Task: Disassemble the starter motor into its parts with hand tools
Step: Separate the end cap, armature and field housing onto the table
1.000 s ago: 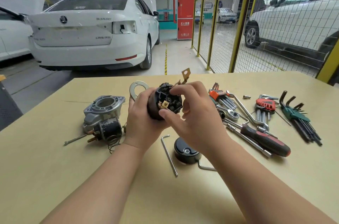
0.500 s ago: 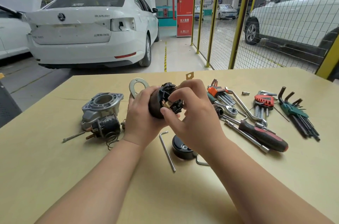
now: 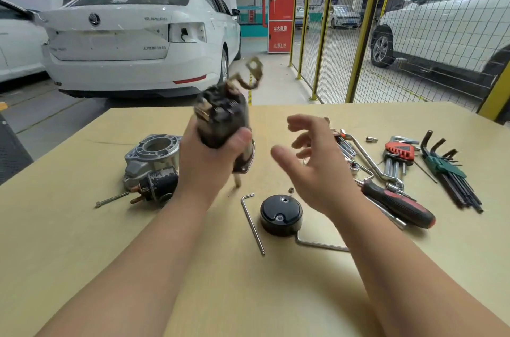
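Observation:
My left hand (image 3: pixel 212 160) grips the black motor body (image 3: pixel 220 118) upright above the table, brush end up; it is motion-blurred. A braided lead with a brass terminal tab (image 3: pixel 255 67) sticks up from its top. My right hand (image 3: pixel 311 162) hovers to the right of the motor body, fingers relaxed and holding nothing. On the table lie the grey drive-end housing with the solenoid (image 3: pixel 150 168), a long bolt (image 3: pixel 111 200), the black end cap (image 3: pixel 281 214), a small nut (image 3: pixel 290 190) and two hex keys (image 3: pixel 252 223).
Tools lie at the right of the tan table (image 3: pixel 82 253): a red-and-black screwdriver (image 3: pixel 397 204), a bent wrench (image 3: pixel 369 162), a red hex key set (image 3: pixel 398 155) and a green hex key set (image 3: pixel 447 171). White cars and a yellow mesh fence (image 3: pixel 358 33) stand beyond the table.
My right hand has let go of the brush end and drawn away to the right, empty. My left hand has raised and tilted the motor body upright.

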A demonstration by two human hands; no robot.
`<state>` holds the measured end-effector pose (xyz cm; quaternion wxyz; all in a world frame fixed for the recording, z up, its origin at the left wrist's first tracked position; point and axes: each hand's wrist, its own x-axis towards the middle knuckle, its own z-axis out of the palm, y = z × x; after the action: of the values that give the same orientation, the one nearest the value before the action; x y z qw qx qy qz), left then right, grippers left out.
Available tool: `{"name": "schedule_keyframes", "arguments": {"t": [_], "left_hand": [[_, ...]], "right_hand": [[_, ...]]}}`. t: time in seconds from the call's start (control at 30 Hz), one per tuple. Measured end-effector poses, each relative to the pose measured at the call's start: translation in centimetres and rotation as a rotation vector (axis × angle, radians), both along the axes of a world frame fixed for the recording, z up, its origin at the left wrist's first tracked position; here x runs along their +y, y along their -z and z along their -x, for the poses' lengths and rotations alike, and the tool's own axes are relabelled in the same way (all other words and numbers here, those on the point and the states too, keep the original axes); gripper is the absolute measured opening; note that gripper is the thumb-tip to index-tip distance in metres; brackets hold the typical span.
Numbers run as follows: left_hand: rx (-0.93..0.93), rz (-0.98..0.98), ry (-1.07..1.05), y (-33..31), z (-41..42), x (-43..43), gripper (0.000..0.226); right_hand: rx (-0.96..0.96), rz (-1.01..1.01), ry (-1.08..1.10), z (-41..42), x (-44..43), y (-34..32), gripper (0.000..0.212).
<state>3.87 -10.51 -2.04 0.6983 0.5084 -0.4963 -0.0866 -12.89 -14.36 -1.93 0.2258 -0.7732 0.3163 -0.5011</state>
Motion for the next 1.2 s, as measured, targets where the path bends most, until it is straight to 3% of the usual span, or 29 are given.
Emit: {"name": "schedule_keyframes", "arguments": {"t": [0.1,0.2,0.3,0.37,0.47,0.63,0.8,0.9,1.0,1.2], "left_hand": [[0.339,0.016,0.210,-0.4,-0.6,-0.1,0.049],[0.588,-0.025,0.333,-0.3,-0.9,-0.3,0.065],[0.799,-0.067,0.429,-0.1,-0.5,-0.6,0.069],[0.930,-0.045,0.482,0.0,-0.4,-0.9,0.071],[0.997,-0.020,0.494,0.3,-0.7,-1.4,0.068],[1.129,-0.019,0.493,0.2,-1.4,-1.8,0.064],[1.130,-0.080,0.414,0.6,-2.0,-2.1,0.062],[1.192,0.000,0.270,-0.2,-4.6,-1.9,0.053],[1.259,0.067,0.267,-0.4,-6.2,-1.3,0.059],[1.273,-0.073,0.447,-0.1,-4.0,-1.2,0.065]], "right_hand": [[0.285,-0.087,-0.084,-0.5,-0.5,1.6,0.077],[0.401,-0.142,-0.167,-2.0,-0.1,2.4,0.094],[0.349,-0.215,-0.171,-3.3,0.2,2.4,0.096],[0.351,-0.223,-0.103,-3.6,0.2,2.3,0.081],[0.449,-0.125,0.039,-3.8,0.4,1.8,0.046],[0.528,-0.040,0.046,-4.4,1.3,1.1,0.031],[0.612,-0.092,0.028,-3.9,1.7,0.5,0.027],[0.644,-0.088,0.044,-1.7,2.1,1.1,0.026],[0.685,-0.086,0.039,-1.6,1.8,1.2,0.025],[0.436,-0.131,0.058,-2.1,0.6,1.0,0.019]]}}
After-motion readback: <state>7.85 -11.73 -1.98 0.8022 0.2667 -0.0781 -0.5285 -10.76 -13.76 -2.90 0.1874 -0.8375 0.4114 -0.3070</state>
